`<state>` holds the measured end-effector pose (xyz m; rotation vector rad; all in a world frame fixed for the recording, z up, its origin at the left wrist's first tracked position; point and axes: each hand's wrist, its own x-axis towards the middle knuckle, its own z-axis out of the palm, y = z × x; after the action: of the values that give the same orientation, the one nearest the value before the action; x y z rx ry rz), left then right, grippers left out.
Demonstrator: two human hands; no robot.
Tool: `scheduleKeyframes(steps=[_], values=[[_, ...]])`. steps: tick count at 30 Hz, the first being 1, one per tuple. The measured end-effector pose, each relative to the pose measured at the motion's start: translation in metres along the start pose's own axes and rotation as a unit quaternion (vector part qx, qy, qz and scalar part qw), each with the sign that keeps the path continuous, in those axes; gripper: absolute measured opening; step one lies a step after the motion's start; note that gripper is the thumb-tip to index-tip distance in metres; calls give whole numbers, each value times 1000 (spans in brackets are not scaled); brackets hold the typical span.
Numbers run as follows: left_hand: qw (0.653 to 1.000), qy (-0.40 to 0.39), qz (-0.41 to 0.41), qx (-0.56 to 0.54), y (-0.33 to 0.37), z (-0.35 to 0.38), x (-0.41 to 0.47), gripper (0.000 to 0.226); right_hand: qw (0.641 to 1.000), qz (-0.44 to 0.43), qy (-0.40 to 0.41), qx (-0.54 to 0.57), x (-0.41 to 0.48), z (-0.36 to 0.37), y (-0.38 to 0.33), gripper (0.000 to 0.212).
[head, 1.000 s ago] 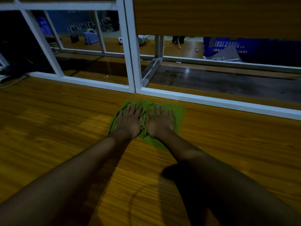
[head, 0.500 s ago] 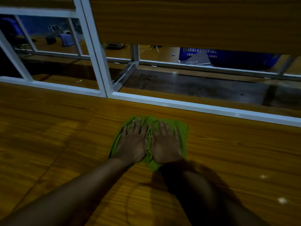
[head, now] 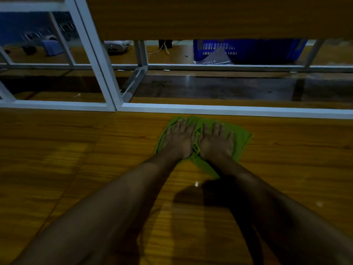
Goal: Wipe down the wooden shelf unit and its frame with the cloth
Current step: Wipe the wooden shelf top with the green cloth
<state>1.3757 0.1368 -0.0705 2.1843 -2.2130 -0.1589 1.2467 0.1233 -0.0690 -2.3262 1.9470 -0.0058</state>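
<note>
A green cloth (head: 242, 137) lies spread on the wooden shelf board (head: 76, 159), close to the white metal frame rail (head: 229, 109) at the board's far edge. My left hand (head: 178, 139) and my right hand (head: 216, 141) press flat on the cloth side by side, fingers straight and pointing at the rail. A bunched fold of cloth stands up between the two hands. The fingertips lie just short of the rail.
A white upright post (head: 95, 60) rises from the rail left of the hands. Another wooden board (head: 210, 16) hangs overhead. Behind the frame are a lower shelf, a blue crate (head: 248, 48), a white device (head: 116, 45) and cables. White specks (head: 196, 184) dot the board.
Both hands have slid the cloth along the board to the right, then pushed it forward until it lies near the rail.
</note>
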Motion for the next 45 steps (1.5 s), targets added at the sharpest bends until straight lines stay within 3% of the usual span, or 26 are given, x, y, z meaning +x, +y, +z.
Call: scheduleKeyframes(steps=[10, 18, 30, 37, 40, 45], values=[[998, 20, -66, 3, -131, -8, -79, 62, 996, -81, -13, 26, -29, 12, -142, 62], [989, 9, -145, -4, -173, -7, -157, 57, 988, -145, -41, 28, -89, 20, -200, 61], [985, 30, -159, 59, -96, 8, -248, 63, 969, -238, -32, 49, -182, 21, -132, 63], [995, 57, -67, 52, -22, 26, -277, 67, 962, -270, -14, 39, -230, 21, -51, 82], [995, 51, -59, 54, -24, 25, -269, 82, 963, -265, 0, 42, -222, 21, -53, 78], [994, 35, -90, 51, -48, 14, -224, 58, 974, -224, -17, 27, -178, 18, -72, 59]])
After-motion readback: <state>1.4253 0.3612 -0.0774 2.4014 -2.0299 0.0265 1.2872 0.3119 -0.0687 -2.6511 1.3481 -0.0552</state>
